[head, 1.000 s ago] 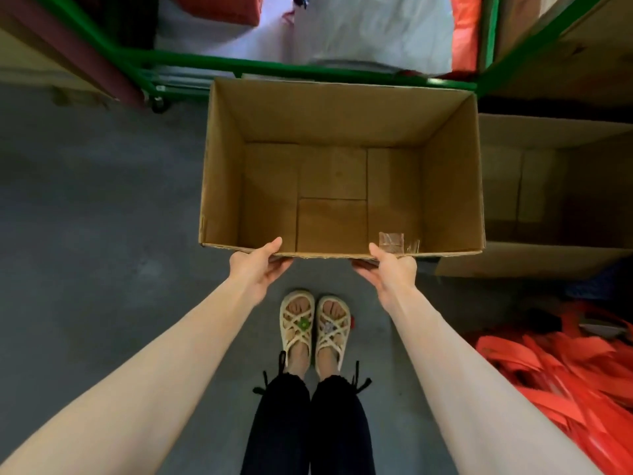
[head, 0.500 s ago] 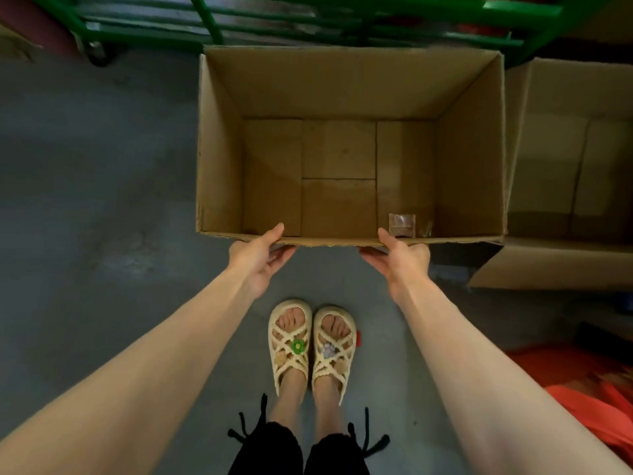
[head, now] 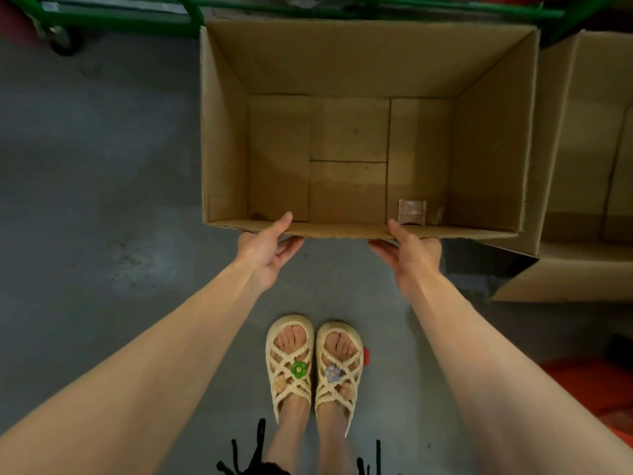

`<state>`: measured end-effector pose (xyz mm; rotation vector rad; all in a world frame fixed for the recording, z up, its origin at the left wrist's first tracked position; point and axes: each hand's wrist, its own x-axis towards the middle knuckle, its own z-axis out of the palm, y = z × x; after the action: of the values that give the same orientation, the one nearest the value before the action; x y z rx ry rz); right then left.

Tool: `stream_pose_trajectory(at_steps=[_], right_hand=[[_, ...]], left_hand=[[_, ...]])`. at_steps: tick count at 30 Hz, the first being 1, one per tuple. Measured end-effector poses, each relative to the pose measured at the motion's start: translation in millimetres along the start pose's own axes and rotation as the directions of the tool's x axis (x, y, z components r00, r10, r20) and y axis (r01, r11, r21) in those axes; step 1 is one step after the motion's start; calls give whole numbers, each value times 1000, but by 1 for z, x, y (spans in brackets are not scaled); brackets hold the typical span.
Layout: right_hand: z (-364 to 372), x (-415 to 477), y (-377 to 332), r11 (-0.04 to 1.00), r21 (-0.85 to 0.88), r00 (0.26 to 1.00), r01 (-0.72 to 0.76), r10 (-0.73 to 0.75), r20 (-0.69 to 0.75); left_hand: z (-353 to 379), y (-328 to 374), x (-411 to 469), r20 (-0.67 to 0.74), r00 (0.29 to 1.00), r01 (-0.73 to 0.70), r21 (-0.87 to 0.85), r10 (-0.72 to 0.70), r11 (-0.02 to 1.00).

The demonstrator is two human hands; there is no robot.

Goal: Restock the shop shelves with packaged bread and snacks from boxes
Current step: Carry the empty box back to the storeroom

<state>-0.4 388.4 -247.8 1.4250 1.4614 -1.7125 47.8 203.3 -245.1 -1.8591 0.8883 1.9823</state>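
Observation:
An open brown cardboard box (head: 493,156) fills the upper middle of the head view, over the grey floor. It holds nothing but a small brownish sachet (head: 411,212) in its near right corner. My left hand (head: 265,246) grips the box's near wall, thumb over the rim and fingers under it. My right hand (head: 409,250) grips the same wall further right, close to the sachet, in the same way.
A second open cardboard box (head: 582,186) lies to the right, touching the first. A green metal rack (head: 144,15) with a caster (head: 63,39) runs along the top. Red packaging (head: 592,385) lies at the lower right. My sandalled feet (head: 313,365) stand below the box.
The box has come lower and nearer to me, and the view has tilted down; the shelf contents above have left the frame. Both hands keep their grip on the near wall.

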Motion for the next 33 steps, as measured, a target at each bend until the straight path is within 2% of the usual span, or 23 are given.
stream_pose_trajectory(at_steps=[9,16,26,33], right_hand=[[-3,12,-8,999,-39,1000,14,-13,27],[-4,3,-9,1000,-5,997,-11,11,75],[-14,4,-17,999,30,999,-36,36,1],[-16,2,-27,999,53,997,12,-16,75]], left_hand=[[7,2,6,34,999,7,11,-8,1000],[-11,8,2,-78,977,-192,57,196,980],[-1,1,-1,-2,976,-217,92,218,972],[18,10,-4,31,973,-231,141,229,963]])
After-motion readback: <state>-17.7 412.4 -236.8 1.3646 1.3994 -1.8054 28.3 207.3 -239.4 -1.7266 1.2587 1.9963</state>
